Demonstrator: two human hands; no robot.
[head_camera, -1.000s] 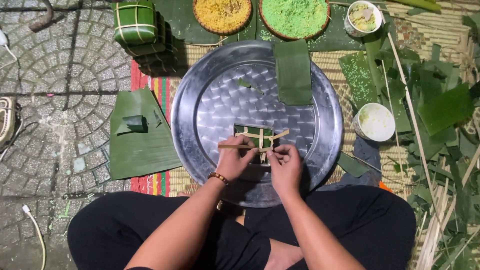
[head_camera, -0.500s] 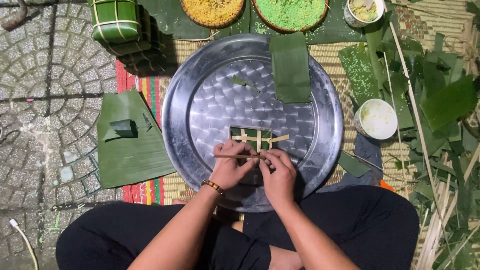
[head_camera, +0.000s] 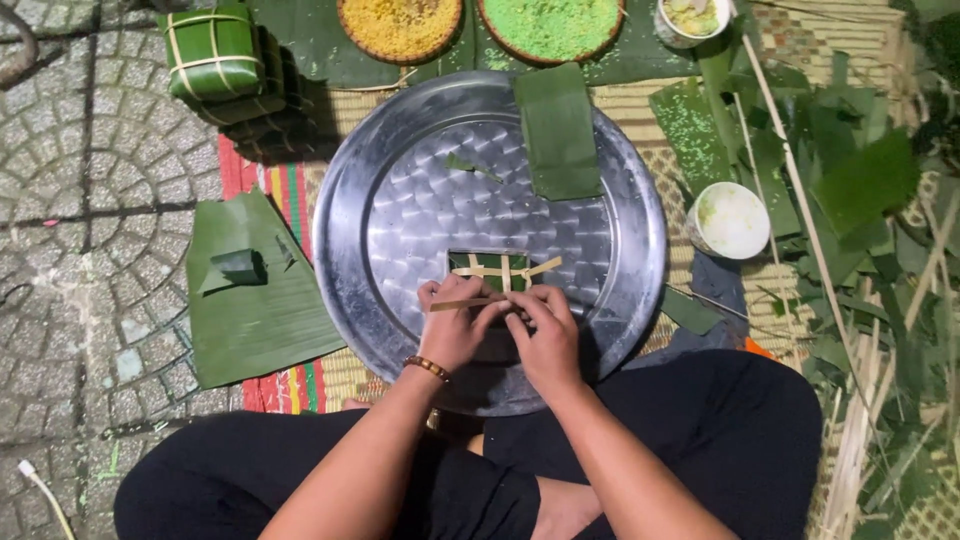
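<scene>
My left hand (head_camera: 455, 330) and right hand (head_camera: 545, 335) are both closed on the bamboo strings (head_camera: 500, 272) tied around the leaf-wrapped cake (head_camera: 487, 272), which sits low of centre in the frame on the round metal tray (head_camera: 400, 200).

Sunlit cobblestone floor (head_camera: 90, 210) beneath woven mat (head_camera: 640, 100).

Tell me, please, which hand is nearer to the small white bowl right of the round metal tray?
Right. The right hand lies closer to the small white bowl; the left hand sits farther left.
</scene>
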